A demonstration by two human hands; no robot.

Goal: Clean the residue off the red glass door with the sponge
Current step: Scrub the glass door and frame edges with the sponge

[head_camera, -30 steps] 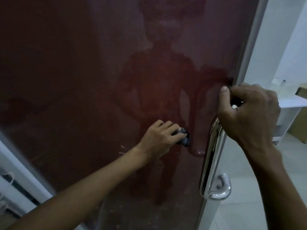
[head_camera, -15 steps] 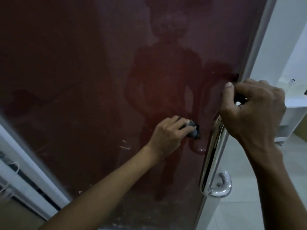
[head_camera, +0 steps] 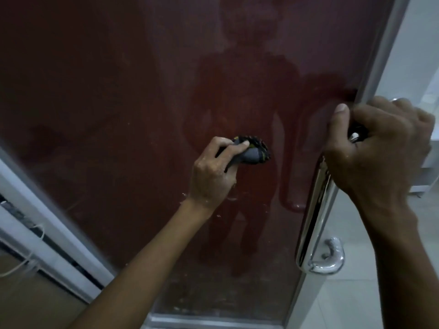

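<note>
Head view: your left hand (head_camera: pixel 211 172) grips sponge (head_camera: pixel 253 154), pressed against red glass door (head_camera: pixel 107 103); your right hand (head_camera: pixel 377 153) clamped round chrome handle (head_camera: pixel 313 224).

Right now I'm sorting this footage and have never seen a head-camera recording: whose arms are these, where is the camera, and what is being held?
No machine here: a person wears one camera on the head, looking down at their own arms. The left hand grips a dark sponge against the red glass door, which looks hazy with residue. The right hand grips the top of the shiny door handle. The figure in the glass is a reflection.
</note>
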